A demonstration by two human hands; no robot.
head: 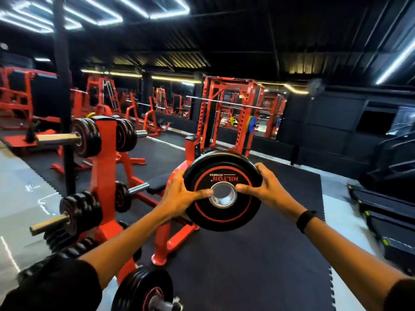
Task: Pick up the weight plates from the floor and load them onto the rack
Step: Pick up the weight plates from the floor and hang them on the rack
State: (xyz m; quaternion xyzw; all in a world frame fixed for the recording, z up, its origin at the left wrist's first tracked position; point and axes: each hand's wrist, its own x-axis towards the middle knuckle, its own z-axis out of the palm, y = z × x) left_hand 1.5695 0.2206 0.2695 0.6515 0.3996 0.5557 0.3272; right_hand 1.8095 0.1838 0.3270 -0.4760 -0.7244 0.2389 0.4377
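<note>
Head view: a black weight plate (223, 191) with a red ring and a steel-lined centre hole is held up off the floor, just right of the frame's middle, its printed face turned toward the camera and its lettering upside down. The left hand (183, 195) grips its left rim, fingers curled behind the edge and the thumb laid across the face to the lip of the hole. The right hand (258, 184) mirrors this on the right rim, thumb also reaching the hole. Held on both sides like this, the plate probably stays level and its hole can be lined up with a peg.

At centre left stands the orange rack (104, 176), its steel pegs (57, 138) pointing out sideways with black plates already stacked against the upright. Several pegs have bare ends, so there looks to be room for this one. Another plate (143, 290) sits at the bottom edge of the frame, low and close to the person.

The black floor mat (247, 265) spreads beneath the arms.
</note>
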